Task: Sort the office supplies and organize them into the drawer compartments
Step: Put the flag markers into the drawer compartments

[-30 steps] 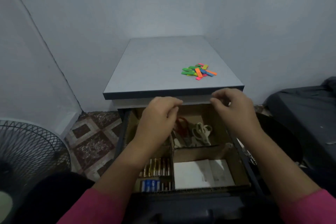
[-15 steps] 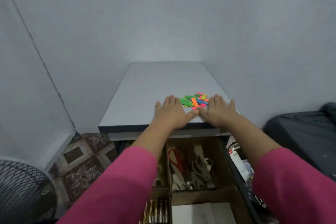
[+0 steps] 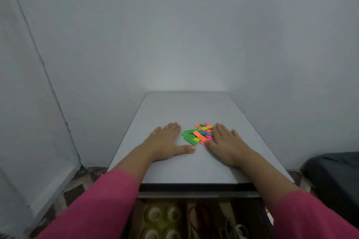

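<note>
On cabinet top [image 3: 186,110], left hand [image 3: 165,142] now farther from colored strips [image 3: 200,134].

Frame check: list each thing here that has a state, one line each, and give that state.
Left hand: open, flat on the cabinet top, left of the strips.
Right hand: open, flat, at the strips' right edge.
Coloured paper strips: loose pile between the hands.
Drawer: open, holding tape rolls.
</note>
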### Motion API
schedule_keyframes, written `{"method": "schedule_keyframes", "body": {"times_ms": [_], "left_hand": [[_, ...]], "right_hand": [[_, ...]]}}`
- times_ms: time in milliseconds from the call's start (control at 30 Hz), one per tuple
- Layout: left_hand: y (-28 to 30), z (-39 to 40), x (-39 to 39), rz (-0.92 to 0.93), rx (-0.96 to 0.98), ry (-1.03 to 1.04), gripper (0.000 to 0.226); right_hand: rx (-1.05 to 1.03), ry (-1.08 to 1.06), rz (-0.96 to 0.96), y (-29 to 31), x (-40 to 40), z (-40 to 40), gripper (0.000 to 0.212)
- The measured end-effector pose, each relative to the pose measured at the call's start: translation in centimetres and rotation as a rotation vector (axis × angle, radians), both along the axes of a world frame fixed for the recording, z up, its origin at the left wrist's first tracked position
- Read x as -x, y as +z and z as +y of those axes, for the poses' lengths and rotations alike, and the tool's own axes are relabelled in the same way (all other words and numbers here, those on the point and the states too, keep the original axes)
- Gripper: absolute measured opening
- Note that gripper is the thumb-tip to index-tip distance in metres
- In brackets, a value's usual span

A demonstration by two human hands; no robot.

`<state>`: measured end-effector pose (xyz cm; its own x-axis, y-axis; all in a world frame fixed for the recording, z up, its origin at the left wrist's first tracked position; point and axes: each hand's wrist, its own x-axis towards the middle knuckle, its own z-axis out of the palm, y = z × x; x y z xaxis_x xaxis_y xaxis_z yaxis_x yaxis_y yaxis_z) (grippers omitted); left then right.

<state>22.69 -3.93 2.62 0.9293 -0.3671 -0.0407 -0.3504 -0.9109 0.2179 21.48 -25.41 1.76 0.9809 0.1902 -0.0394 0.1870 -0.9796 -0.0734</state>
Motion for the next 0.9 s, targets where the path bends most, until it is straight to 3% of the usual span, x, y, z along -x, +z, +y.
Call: {"method": "schedule_keyframes", "body": {"times_ms": [400, 567, 667, 900], "left_hand": [[-1.3, -0.1, -0.3, -0.058, -0.012, -0.009, 0.099], [-1.2, -0.1, 0.3, -0.076, 0.025, 0.002, 0.092], [-0.7, 0.0, 0.8, -0.129, 0.09, 0.007, 0.074], [-0.5, 0.2, 1.4, -0.168, 0.194, 0.027, 0.062]], "right_hand": [[-0.01, 0.18, 0.011, 0.4, -0.8, 0.6, 0.06], [-0.216, 0.205, -0.039, 0.9, 0.3, 0.5, 0.051], [-0.415, 0.182, -0.082, 1.3, 0.8, 0.5, 0.036], [-0.735, -0.102, -0.09, 1.2, 0.3, 1.3, 0.016]]}}
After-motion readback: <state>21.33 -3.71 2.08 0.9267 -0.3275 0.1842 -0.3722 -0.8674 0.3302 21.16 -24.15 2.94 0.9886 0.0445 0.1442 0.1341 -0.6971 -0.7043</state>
